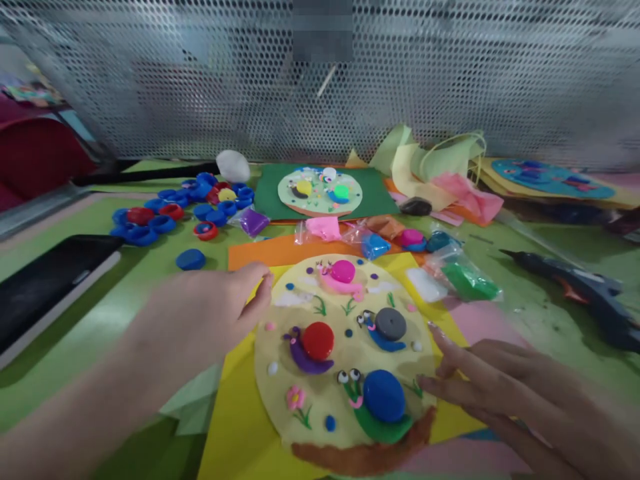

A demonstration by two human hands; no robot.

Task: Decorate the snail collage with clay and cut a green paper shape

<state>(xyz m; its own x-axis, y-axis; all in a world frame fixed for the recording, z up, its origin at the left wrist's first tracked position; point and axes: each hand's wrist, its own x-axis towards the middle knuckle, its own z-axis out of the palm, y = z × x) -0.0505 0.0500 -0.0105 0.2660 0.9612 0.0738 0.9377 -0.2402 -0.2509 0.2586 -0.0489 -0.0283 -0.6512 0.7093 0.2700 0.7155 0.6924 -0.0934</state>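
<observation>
A round pale-yellow craft disc lies on yellow paper in front of me. On it sit clay snails with bottle-cap shells: pink, red, grey and blue. My left hand rests at the disc's upper left edge, fingers curled and blurred by motion. My right hand lies at the disc's right edge, fingers stretched out flat, tips touching the rim near the blue snail. Neither hand visibly holds anything.
Several blue and red bottle caps lie at the back left. A second decorated disc sits on green paper. Bags of coloured clay lie behind the disc. A glue gun lies right, a dark tablet left, mesh wall behind.
</observation>
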